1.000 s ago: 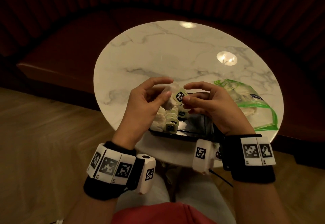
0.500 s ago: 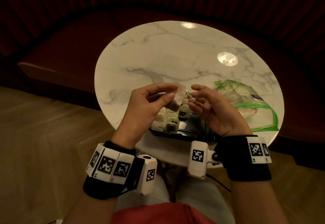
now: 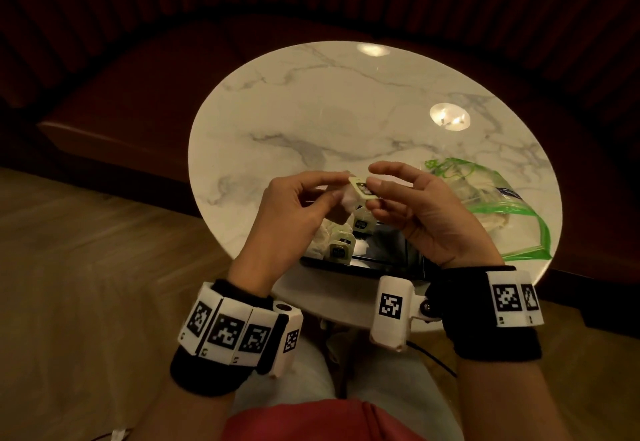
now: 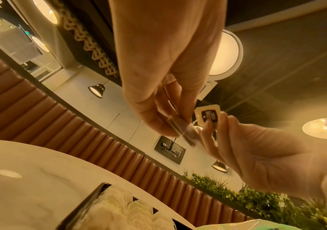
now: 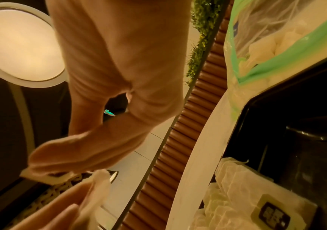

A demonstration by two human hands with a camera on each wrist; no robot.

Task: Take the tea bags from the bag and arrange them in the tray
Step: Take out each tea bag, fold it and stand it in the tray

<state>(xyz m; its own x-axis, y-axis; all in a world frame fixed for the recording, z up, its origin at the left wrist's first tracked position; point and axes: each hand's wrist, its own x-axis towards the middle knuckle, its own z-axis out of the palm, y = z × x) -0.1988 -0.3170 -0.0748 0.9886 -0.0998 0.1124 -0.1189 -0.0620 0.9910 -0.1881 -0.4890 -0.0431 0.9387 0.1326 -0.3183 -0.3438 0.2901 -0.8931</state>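
Above the black tray [image 3: 363, 262], our left hand [image 3: 294, 205] pinches the tea bag [image 3: 349, 198] while our right hand [image 3: 412, 212] pinches its tag [image 3: 362, 188], likely tidying the string before laying it beside the tea bags already placed [image 3: 337, 246].

A white tea bag [image 3: 349, 197] with a pale square tag [image 3: 362, 188] printed with a dark label is held up above the tray [image 3: 381, 260]. The black, glossy tray sits at the near edge of the counter, with several tea bags [image 3: 337, 245] lined up at its left end, tags up. To its right lies the clear bag [image 3: 498, 205] with green edging, holding more white tea bags.
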